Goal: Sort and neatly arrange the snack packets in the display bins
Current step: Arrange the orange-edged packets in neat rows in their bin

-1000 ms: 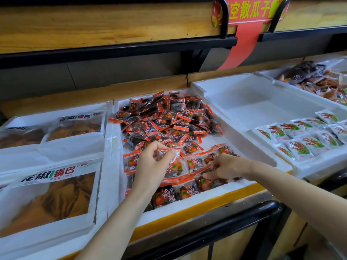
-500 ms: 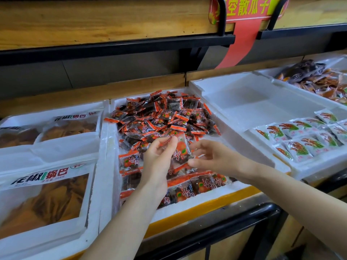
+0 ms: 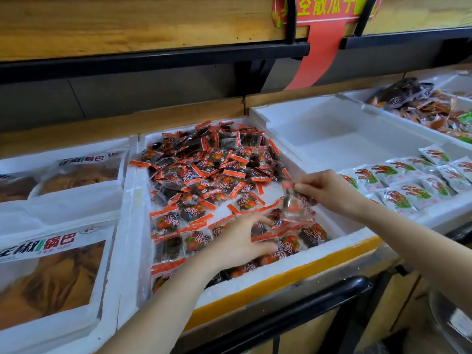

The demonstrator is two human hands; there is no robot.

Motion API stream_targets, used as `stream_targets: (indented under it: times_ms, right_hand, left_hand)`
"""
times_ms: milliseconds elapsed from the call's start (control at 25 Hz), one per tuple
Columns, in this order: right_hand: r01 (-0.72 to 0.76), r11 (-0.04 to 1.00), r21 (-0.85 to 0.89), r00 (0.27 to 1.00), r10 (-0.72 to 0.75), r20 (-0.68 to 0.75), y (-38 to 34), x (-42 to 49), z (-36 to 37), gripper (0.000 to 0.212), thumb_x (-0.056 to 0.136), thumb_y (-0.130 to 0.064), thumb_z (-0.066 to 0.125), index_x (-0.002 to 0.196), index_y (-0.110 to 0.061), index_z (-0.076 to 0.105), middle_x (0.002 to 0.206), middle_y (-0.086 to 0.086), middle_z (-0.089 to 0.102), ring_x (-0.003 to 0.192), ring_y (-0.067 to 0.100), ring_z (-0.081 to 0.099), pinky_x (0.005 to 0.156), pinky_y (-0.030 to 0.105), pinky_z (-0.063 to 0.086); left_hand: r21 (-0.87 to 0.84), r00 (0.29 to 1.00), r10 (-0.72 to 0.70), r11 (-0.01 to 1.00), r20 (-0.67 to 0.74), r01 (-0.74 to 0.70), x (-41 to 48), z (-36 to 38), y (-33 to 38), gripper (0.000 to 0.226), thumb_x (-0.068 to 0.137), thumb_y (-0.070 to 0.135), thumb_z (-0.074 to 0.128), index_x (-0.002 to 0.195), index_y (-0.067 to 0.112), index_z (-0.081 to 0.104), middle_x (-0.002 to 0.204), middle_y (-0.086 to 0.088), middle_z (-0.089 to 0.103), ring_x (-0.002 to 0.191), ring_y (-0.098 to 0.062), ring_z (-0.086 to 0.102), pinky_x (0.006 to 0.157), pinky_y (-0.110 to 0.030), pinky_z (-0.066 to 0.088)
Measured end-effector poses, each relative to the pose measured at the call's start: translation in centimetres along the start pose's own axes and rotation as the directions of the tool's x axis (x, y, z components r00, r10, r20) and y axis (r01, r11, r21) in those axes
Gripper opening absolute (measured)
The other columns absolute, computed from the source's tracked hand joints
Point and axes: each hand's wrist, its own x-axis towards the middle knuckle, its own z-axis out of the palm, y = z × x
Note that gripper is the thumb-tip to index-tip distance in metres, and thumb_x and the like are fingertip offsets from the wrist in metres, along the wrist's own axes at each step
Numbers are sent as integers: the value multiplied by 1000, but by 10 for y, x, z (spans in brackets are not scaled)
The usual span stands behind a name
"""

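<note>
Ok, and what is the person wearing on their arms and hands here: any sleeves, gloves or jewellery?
Nothing that shows. The left hand and the right hand are ungloved, and no ring can be made out. The left forearm and the right forearm are bare to the frame edge, with no sleeve, watch or bracelet in view.

The snack packets (image 3: 204, 175) are glossy, crinkled clear plastic with orange printed seals. The display bins (image 3: 130, 226) are white foam, matt and grainy. The shelf board (image 3: 127, 21) above is smooth wood with visible grain. The front rail (image 3: 293, 300) looks like black painted metal with a slight sheen. The large bags (image 3: 51, 277) are shiny clear film.
</note>
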Motion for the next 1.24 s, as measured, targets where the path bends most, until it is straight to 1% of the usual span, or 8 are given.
stream_targets:
  times_ms: [120,320,600,720,840,920,1040,1240]
  right_hand:
    - [110,942,-317,960,-18,279,8,6,8,13,90,-22,61,84,-21,73,84,-1,71,74,16,62,71,24,46]
    - [180,939,-292,869,-13,495,11,3,25,8,91,-20,60,85,-23,63,82,-15,59,77,-1,54,68,6,39]
    - [258,898,-357,859,-44,510,18,3,21,12,90,-27,60,97,-23,69,93,-12,66,84,1,57,78,15,44]
    - [261,890,-374,922,-115,370,3,17,28,25,89,-35,59,112,-26,61,107,-11,62,95,3,56,85,19,46]
    - [306,890,-337,936,-216,279,-16,46,55,39,91,-32,57,128,-21,49,127,-4,54,112,11,52,97,24,41]
    - [306,902,-305,932,-219,288,-24,70,83,49,92,-28,57,137,-14,41,137,1,46,123,17,47,101,24,34]
    - [283,927,-247,928,-200,313,-33,106,121,60,92,-32,57,142,-11,32,142,8,41,131,23,39,107,31,33]
    - [277,911,-304,928,-172,330,-37,135,160,69,88,-50,55,143,-15,31,138,9,43,127,25,39,103,33,35]
  left_hand:
    - [145,992,2,989,129,-21,1,2,-4,58,88,37,65,139,22,44,144,5,44,130,-11,40,110,-30,34]
    - [208,991,14,977,133,-42,-2,5,-6,55,92,40,57,141,23,40,144,6,40,131,-10,36,107,-26,31]
    - [274,995,48,959,91,-71,-9,-1,-1,55,94,48,50,143,27,36,144,8,40,130,-11,40,107,-32,37]
    - [225,991,48,974,-123,-20,0,-24,-12,52,94,44,52,141,28,38,142,7,42,127,-11,43,106,-35,39]
    - [205,918,7,975,-396,81,20,-58,-47,50,94,38,54,139,22,41,145,6,40,135,-13,36,112,-38,32]
    - [264,872,-74,938,-484,226,30,-78,-75,53,95,38,52,143,20,36,150,2,35,139,-16,29,115,-38,25]
    - [312,849,-203,868,-487,387,40,-100,-106,61,97,42,49,148,16,28,156,-3,26,143,-20,22,115,-38,20]
    - [369,873,-279,822,-401,433,48,-100,-125,67,91,54,53,146,21,32,151,-4,32,140,-24,25,112,-42,29]
